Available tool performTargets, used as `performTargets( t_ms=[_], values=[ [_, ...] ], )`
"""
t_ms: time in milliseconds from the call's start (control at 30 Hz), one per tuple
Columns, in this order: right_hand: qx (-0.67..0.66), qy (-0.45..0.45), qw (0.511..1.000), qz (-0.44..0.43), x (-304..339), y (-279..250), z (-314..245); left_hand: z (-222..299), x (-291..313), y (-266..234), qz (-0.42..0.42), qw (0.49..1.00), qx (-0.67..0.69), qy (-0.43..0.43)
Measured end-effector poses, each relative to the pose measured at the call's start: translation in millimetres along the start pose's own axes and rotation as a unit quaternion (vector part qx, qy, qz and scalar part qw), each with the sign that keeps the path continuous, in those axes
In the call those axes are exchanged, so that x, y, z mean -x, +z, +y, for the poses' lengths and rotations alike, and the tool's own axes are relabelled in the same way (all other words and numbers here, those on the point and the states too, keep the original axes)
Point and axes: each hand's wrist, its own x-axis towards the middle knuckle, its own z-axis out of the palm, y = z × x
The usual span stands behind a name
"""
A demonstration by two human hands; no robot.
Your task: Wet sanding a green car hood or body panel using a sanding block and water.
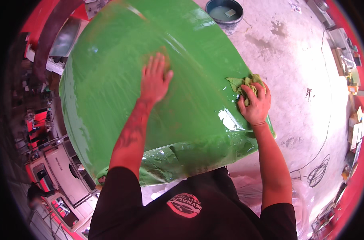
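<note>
A broad, glossy green car panel (pixel 190 100), which looks like a hood, stretches out in front of me. Wet patches shine near its right edge and along its near edge. My left hand (pixel 154 78) lies palm down on the middle of the panel, fingers stretched out and pointing away from me. A brownish reflection shows around its fingertips. At the panel's right edge, my right hand (pixel 256 102) grips a crumpled yellow-green cloth (pixel 246 84) with bent fingers. Part of the cloth is hidden under that hand, and a loose corner spreads to the left.
On the pale floor beyond the panel's far right side stands a dark bucket (pixel 224 11) with water and a light block in it. A coiled black cable (pixel 318 171) lies at the right. Clear plastic sheeting (pixel 296 204) spreads near my right side. Vehicle parts (pixel 64 174) stand at the left.
</note>
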Motion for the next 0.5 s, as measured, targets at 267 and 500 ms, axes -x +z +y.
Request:
performTargets(
  t_ms=[267,500],
  values=[
    [0.026,0.002,1.000,-0.004,3.4,-5.6,10.7,120.5,166.9,3.1,-0.117,0.990,0.064,0.049],
    [0.017,-0.013,1.000,0.001,1.0,-0.7,1.3,-28.3,76.0,-10.5,-0.032,0.996,0.013,-0.082]
  ],
)
